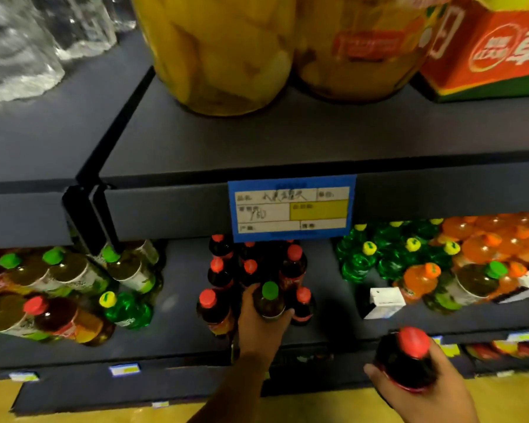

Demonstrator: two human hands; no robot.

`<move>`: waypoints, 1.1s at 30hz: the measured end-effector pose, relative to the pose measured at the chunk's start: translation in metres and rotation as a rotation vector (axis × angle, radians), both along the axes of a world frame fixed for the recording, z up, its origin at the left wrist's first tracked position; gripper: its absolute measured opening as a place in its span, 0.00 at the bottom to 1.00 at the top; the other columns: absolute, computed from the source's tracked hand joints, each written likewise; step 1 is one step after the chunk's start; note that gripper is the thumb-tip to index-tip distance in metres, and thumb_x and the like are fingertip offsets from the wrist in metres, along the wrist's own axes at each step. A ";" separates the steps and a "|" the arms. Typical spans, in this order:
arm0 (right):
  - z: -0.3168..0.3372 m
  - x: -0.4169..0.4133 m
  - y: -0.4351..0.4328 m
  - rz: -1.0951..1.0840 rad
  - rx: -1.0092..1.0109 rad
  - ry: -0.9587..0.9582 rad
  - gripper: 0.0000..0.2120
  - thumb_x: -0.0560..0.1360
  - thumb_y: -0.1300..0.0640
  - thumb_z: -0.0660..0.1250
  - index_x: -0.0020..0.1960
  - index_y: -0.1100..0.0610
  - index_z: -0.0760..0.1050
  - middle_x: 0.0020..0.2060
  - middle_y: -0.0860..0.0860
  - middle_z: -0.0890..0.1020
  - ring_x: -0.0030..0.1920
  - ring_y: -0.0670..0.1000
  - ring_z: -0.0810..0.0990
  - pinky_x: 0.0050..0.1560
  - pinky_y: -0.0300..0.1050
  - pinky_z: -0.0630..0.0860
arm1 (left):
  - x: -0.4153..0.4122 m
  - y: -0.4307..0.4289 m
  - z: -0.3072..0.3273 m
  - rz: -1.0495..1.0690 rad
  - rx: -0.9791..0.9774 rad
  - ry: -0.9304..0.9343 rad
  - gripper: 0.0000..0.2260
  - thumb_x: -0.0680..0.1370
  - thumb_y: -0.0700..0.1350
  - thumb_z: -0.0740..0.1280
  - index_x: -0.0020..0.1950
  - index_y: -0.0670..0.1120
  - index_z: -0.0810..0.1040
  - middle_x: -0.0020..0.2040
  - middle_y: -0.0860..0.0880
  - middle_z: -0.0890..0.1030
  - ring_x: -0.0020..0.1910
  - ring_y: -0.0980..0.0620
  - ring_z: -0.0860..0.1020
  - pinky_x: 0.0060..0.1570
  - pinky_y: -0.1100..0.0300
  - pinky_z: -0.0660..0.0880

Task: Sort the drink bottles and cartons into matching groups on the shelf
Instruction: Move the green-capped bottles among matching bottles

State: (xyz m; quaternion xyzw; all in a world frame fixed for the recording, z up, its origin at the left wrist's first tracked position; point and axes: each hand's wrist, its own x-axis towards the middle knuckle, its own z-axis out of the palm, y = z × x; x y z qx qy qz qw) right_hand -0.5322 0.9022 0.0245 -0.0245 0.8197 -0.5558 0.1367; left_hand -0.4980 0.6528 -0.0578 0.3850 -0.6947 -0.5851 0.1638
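Head view
Setting: dark grey store shelving; upper shelf (257,138) carries two big jars of yellow fruit (223,47) and a red carton (486,47), cut off at the top edge.
Lower shelf (184,303): holds the drinks; blue price tag (291,207) hangs from the upper shelf lip and hides the rear of the centre cluster.
Open room: bare strip of lower shelf left of the centre cluster, another bare strip to its right before the green bottles; front edge of the shelf free near the left hand.
Left hand (261,325): fingers wrapped around a green-capped tea bottle (269,300), bottle upright, cap up, standing among the red-capped dark bottles (217,267) in the centre.
Right hand (425,389): in front of the shelf, below its edge, fingers closed on a red-capped dark bottle (409,358); long axis points up toward the camera, cap nearest the lens.
Left group: green-capped tea bottles (74,270), mixed with one red cap and one yellow-capped green bottle (126,309).
Right group: green bottles with yellow caps (385,254), then orange bottles (486,239), with one tea bottle and white cartons (385,302) in front.
Hard to read: labels blurred; tag writing illegible; clear wrapped items top left out of focus.
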 end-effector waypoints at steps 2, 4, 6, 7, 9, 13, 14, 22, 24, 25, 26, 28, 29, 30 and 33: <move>-0.001 -0.001 -0.004 -0.005 -0.010 0.043 0.43 0.36 0.29 0.80 0.51 0.36 0.78 0.46 0.38 0.85 0.47 0.35 0.81 0.54 0.27 0.72 | -0.002 0.000 -0.003 0.016 -0.012 -0.004 0.33 0.65 0.43 0.82 0.62 0.61 0.71 0.57 0.64 0.79 0.59 0.56 0.79 0.62 0.55 0.75; -0.001 0.001 -0.008 -0.038 -0.020 0.027 0.42 0.37 0.43 0.87 0.50 0.43 0.79 0.42 0.31 0.83 0.45 0.32 0.80 0.52 0.23 0.71 | -0.003 -0.001 0.002 0.023 -0.041 -0.003 0.29 0.67 0.42 0.81 0.60 0.61 0.72 0.54 0.66 0.79 0.57 0.56 0.79 0.59 0.58 0.75; 0.010 0.003 -0.014 -0.078 0.014 0.054 0.34 0.49 0.67 0.86 0.51 0.52 0.78 0.36 0.31 0.82 0.41 0.30 0.79 0.49 0.21 0.70 | -0.004 0.000 0.010 0.011 -0.055 -0.012 0.27 0.68 0.41 0.80 0.57 0.63 0.71 0.51 0.67 0.78 0.53 0.58 0.79 0.54 0.63 0.74; 0.022 0.006 -0.020 -0.101 0.013 0.036 0.32 0.53 0.71 0.84 0.51 0.53 0.77 0.35 0.35 0.83 0.41 0.34 0.80 0.51 0.26 0.72 | -0.002 0.001 0.015 0.002 -0.049 -0.016 0.27 0.69 0.41 0.79 0.56 0.64 0.71 0.51 0.67 0.78 0.51 0.60 0.79 0.53 0.67 0.73; 0.028 0.012 -0.023 -0.095 0.041 0.039 0.31 0.55 0.70 0.83 0.51 0.50 0.76 0.40 0.42 0.83 0.44 0.48 0.80 0.54 0.40 0.72 | 0.005 0.003 0.029 0.010 -0.049 -0.014 0.28 0.68 0.40 0.80 0.57 0.65 0.72 0.52 0.65 0.79 0.52 0.64 0.78 0.51 0.72 0.71; 0.017 0.015 -0.017 -0.057 0.062 0.090 0.31 0.53 0.60 0.86 0.51 0.45 0.78 0.42 0.43 0.85 0.49 0.53 0.82 0.47 0.31 0.73 | 0.027 0.014 0.076 -0.013 -0.066 -0.011 0.27 0.68 0.37 0.80 0.60 0.54 0.74 0.52 0.61 0.79 0.49 0.74 0.77 0.45 0.83 0.69; 0.020 0.016 -0.018 -0.052 0.051 0.106 0.32 0.53 0.60 0.86 0.53 0.47 0.78 0.43 0.45 0.85 0.50 0.54 0.82 0.46 0.31 0.73 | 0.035 0.017 0.090 -0.036 -0.058 -0.005 0.27 0.68 0.36 0.79 0.60 0.54 0.74 0.52 0.61 0.79 0.48 0.77 0.76 0.44 0.83 0.69; 0.087 0.052 -0.057 0.028 -0.110 0.077 0.26 0.62 0.62 0.83 0.56 0.49 0.76 0.46 0.41 0.82 0.48 0.43 0.80 0.42 0.29 0.71 | 0.115 0.007 0.160 -0.125 -0.161 -0.010 0.24 0.67 0.44 0.81 0.53 0.63 0.74 0.46 0.63 0.83 0.46 0.71 0.80 0.42 0.73 0.77; 0.098 0.065 -0.068 0.040 -0.144 0.060 0.24 0.64 0.62 0.82 0.54 0.50 0.76 0.45 0.41 0.82 0.47 0.39 0.79 0.42 0.29 0.71 | 0.133 -0.001 0.169 -0.133 -0.186 0.004 0.23 0.66 0.44 0.81 0.54 0.60 0.76 0.46 0.62 0.84 0.46 0.67 0.81 0.41 0.74 0.75; 0.102 0.073 -0.073 0.036 -0.163 0.057 0.22 0.64 0.62 0.81 0.53 0.51 0.76 0.45 0.43 0.83 0.47 0.41 0.80 0.43 0.32 0.72 | 0.141 -0.005 0.172 -0.137 -0.189 0.010 0.23 0.66 0.44 0.81 0.54 0.59 0.76 0.46 0.61 0.84 0.45 0.65 0.82 0.40 0.73 0.75; 0.106 0.079 -0.079 0.031 -0.184 0.074 0.21 0.64 0.62 0.81 0.53 0.51 0.77 0.45 0.45 0.84 0.47 0.43 0.81 0.45 0.36 0.74 | 0.148 -0.010 0.172 -0.137 -0.190 0.008 0.22 0.66 0.45 0.81 0.54 0.58 0.76 0.45 0.60 0.84 0.44 0.63 0.83 0.40 0.72 0.75; 0.108 0.091 -0.089 0.016 -0.205 0.091 0.21 0.64 0.62 0.81 0.51 0.48 0.78 0.45 0.47 0.85 0.49 0.46 0.83 0.49 0.43 0.77 | 0.158 -0.018 0.174 -0.151 -0.178 0.010 0.23 0.64 0.47 0.80 0.54 0.58 0.76 0.45 0.58 0.84 0.44 0.61 0.83 0.39 0.70 0.76; 0.109 0.096 -0.095 0.014 -0.204 0.090 0.21 0.64 0.61 0.82 0.51 0.47 0.78 0.45 0.46 0.85 0.49 0.45 0.83 0.50 0.46 0.78 | 0.163 -0.023 0.175 -0.164 -0.171 0.016 0.23 0.64 0.47 0.80 0.55 0.58 0.76 0.46 0.59 0.84 0.44 0.61 0.83 0.39 0.70 0.76; 0.109 0.102 -0.101 0.025 -0.205 0.091 0.22 0.64 0.61 0.82 0.51 0.45 0.78 0.45 0.45 0.85 0.48 0.45 0.83 0.50 0.48 0.79 | 0.168 -0.027 0.177 -0.172 -0.168 0.016 0.23 0.64 0.46 0.80 0.55 0.58 0.76 0.46 0.61 0.84 0.44 0.62 0.83 0.39 0.70 0.76; 0.110 0.115 -0.113 0.045 -0.232 0.109 0.22 0.64 0.60 0.81 0.53 0.47 0.77 0.45 0.43 0.85 0.48 0.40 0.83 0.48 0.39 0.77 | 0.182 -0.039 0.185 -0.169 -0.175 0.025 0.23 0.66 0.41 0.80 0.53 0.60 0.75 0.45 0.65 0.83 0.45 0.65 0.82 0.38 0.73 0.75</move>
